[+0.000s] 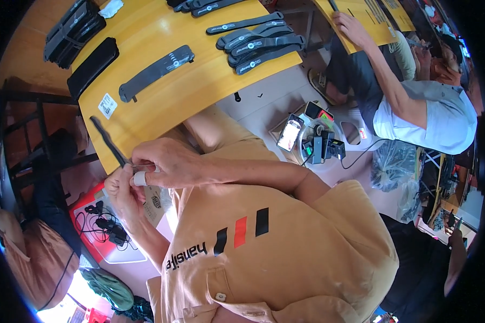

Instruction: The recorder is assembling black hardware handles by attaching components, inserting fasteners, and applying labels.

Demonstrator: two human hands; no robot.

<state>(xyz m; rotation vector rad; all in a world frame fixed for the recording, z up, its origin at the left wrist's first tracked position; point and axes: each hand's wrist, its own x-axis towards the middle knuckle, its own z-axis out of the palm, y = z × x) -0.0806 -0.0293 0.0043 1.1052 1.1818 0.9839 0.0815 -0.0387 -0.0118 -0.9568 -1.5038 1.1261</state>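
On my feed the black strip sits at the left, its far part showing against the yellow table near the front edge and its near end at the person's fingers. It looks long, narrow and dark all along, with a slight bend, slanting from the upper left down to the fingertips. Its far end looks blunt, and I make out no print on the side I can see. I can't tell whether that end touches the wood or hangs above it.

The left hand has its fingertips closed narrowly on the near end of the strip. The right hand comes across just beside it, fingers curled in and close together, with a white wrap around one finger. A thin pale line runs between the two hands; I can't tell what it is, nor whether the right fingers pinch it.

Beyond the strip I see a white label flat on the table, then a broader dark strap with a pale print near one end. Farther right, a pile of similar straps overlaps near the table's edge.
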